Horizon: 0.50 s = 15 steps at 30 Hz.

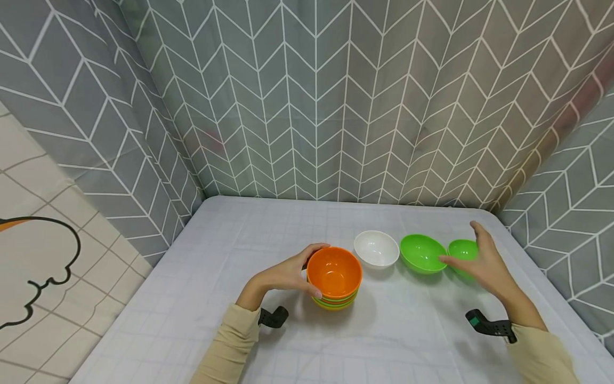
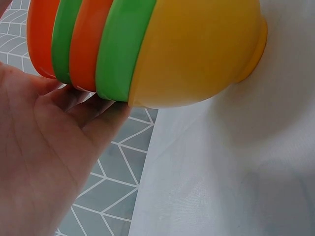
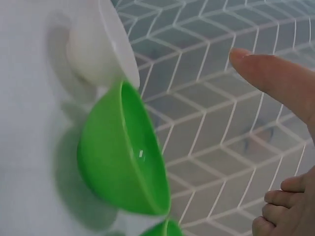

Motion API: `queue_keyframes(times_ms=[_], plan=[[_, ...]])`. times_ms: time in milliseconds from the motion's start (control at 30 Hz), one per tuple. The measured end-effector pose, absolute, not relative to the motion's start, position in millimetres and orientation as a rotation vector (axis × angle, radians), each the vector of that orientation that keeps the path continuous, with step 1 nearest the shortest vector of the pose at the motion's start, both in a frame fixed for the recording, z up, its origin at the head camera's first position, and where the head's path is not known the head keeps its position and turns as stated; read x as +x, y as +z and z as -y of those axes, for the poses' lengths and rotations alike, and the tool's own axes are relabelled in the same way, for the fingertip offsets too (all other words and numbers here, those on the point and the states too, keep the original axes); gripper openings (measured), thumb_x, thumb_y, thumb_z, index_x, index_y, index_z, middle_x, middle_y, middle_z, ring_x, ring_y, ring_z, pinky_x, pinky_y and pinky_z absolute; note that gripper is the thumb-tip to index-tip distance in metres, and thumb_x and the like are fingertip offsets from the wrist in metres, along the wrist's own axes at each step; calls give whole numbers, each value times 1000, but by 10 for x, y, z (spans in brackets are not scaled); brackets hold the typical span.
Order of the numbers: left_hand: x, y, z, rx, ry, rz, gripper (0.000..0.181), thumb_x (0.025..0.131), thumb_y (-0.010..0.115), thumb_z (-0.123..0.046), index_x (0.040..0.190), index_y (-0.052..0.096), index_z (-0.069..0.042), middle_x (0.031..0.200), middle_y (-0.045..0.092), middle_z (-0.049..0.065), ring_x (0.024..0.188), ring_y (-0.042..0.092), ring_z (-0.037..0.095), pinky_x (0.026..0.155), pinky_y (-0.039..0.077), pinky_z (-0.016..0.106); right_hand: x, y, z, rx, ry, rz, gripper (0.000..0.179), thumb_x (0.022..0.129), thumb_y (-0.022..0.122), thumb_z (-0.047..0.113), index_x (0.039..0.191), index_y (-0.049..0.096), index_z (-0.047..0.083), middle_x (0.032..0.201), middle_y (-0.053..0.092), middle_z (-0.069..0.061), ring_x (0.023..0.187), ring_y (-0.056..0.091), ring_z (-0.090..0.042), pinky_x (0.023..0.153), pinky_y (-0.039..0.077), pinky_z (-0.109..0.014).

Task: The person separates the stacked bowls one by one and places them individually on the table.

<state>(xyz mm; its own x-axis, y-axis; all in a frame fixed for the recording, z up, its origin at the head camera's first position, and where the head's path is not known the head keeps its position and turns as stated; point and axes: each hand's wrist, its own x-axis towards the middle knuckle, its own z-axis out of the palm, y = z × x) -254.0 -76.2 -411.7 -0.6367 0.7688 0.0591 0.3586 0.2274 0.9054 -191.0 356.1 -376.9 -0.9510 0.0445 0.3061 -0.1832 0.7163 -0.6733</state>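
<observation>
My left hand (image 1: 291, 273) grips the left side of a stack of nested bowls, thumb at the front and fingers toward the back. An orange bowl (image 1: 334, 273) tops the stack. Below it, the left wrist view shows alternating green and orange rims above a yellow bowl (image 2: 202, 54) at the bottom. Whether the stack touches the table cannot be told. My right hand (image 1: 484, 264), thumb and forefinger spread wide, hovers over a small green bowl (image 1: 462, 248) and partly hides it. To its left sits a larger green bowl (image 1: 422, 253), near the thumb tip.
A white bowl (image 1: 376, 249) stands between the stack and the larger green bowl. White cloth covers the table (image 1: 230, 234). Grey patterned curtains (image 1: 297, 106) hang behind and beside it.
</observation>
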Motion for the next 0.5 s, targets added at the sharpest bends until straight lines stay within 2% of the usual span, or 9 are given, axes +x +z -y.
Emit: queue_keyframes(times_ms=[300, 500], plan=[[-2546, -4124, 757, 1040, 1383, -2097, 92, 75, 81, -17, 148, 25, -26, 141, 42, -9, 128, 40, 10, 107, 32, 39, -1899, -3563, -3056, 319, 1130, 2679, 117, 75, 84, 28, 154, 2, 5, 156, 7, -28, 138, 12, -53, 100, 19, -71], [-2550, -4136, 768, 1045, 1386, -2103, 92, 75, 81, -17, 148, 26, -25, 140, 42, -9, 127, 40, 9, 106, 33, 38, -1928, -3561, -2695, 455, 1091, 2714, 116, 70, 87, 34, 154, 11, 8, 155, 17, -24, 136, 22, -49, 100, 24, -69]])
